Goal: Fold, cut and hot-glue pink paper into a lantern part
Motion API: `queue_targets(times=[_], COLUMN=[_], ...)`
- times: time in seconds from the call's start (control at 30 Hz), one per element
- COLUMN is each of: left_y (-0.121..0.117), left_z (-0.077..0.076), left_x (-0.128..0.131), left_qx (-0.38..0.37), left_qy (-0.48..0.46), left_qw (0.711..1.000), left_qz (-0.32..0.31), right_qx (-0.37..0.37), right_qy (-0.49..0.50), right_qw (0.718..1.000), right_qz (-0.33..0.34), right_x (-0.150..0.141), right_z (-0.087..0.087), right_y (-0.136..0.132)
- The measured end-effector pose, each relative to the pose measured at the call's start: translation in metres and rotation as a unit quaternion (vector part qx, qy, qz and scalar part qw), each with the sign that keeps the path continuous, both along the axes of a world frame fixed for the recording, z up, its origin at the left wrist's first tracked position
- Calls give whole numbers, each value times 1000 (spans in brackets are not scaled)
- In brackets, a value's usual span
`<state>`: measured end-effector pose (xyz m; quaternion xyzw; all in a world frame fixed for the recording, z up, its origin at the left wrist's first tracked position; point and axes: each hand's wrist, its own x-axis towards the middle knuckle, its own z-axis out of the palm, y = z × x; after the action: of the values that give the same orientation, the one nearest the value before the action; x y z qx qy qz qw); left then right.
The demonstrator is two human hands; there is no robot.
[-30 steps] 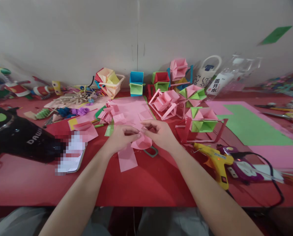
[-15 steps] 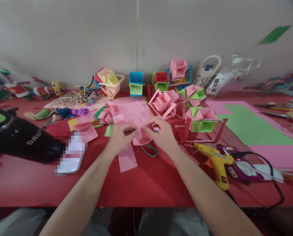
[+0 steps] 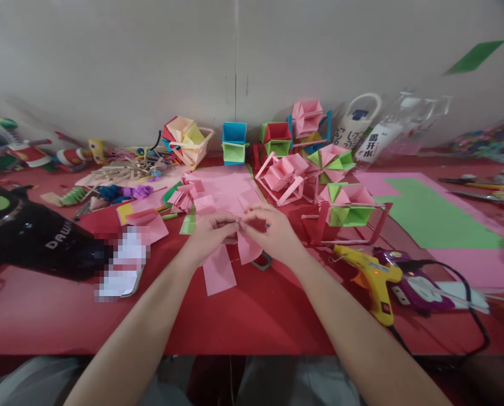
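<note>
The left hand (image 3: 207,238) and right hand (image 3: 276,232) are now meeting at the fingertips, pinching a pink paper piece (image 3: 247,250) that is hanging lower, its shaping apparently unfinished.

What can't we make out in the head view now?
All head view:
Held pink paper: top edge, hidden by left hand and right hand.
Green loop: upper part, behind that paper and right hand.
Phone: screen content, pixelated.
Black bottle: left end, cut off by left edge.
Colorful pieces, far right: shapes blurred.
</note>
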<state>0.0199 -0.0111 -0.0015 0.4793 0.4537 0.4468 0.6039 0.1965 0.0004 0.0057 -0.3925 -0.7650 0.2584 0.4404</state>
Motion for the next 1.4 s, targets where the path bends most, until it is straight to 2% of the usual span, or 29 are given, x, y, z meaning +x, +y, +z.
queue_targets(times=[0.3, 0.53, 1.0, 1.2, 1.4], left_y=[0, 0, -1, -2, 0], left_z=[1, -4, 1, -1, -2], left_x=[5, 2, 3, 5, 3], left_qx=[-5, 23, 18, 14, 2], left_qy=[0, 17, 22, -15, -61], left_qw=[999, 999, 999, 998, 995], left_qz=[32, 18, 15, 61, 77], right_qx=[35, 15, -4, 36, 110], right_qy=[-16, 5, 1, -12, -51], right_qw=[999, 1000, 1000, 999, 993], right_qz=[-23, -10, -9, -3, -8], right_x=[-2, -1, 1, -1, -1], right_z=[-1, 0, 0, -1, -9], right_y=[0, 0, 0, 0, 2])
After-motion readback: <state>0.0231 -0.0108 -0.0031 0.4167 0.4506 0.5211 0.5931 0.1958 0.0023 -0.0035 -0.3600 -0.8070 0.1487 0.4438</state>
